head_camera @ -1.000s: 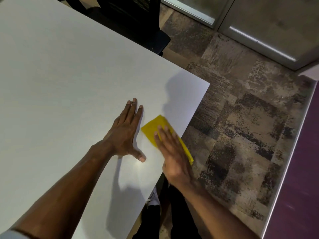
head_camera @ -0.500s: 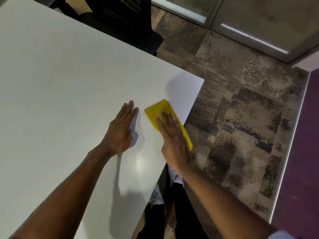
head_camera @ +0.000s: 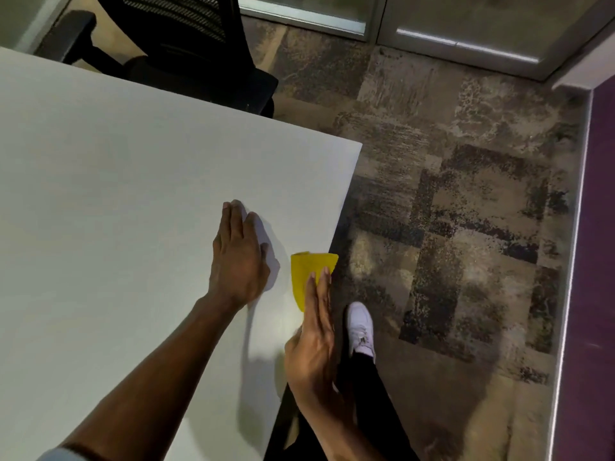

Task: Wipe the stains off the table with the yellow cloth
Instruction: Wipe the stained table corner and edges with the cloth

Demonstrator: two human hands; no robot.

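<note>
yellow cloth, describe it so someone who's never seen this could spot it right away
Start at the big white table and follow its right edge toward the person. The yellow cloth lies folded at that edge under the fingertips of the right hand, beside the flat left hand. It is the only bright yellow thing here.

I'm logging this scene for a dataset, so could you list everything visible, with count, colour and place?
table: one, white, fills the left half of the view
yellow cloth: one, folded, flat at the table's right edge
office chair: one, black, beyond the table's far edge
carpet: mottled brown and grey, right of the table
glass panels: frosted, metal-framed, along the top
wall: purple, far right
shoe: one, white, on the carpet beside the table
left hand: flat on the table, left of the cloth
right hand: fingers pressing on the cloth
</note>
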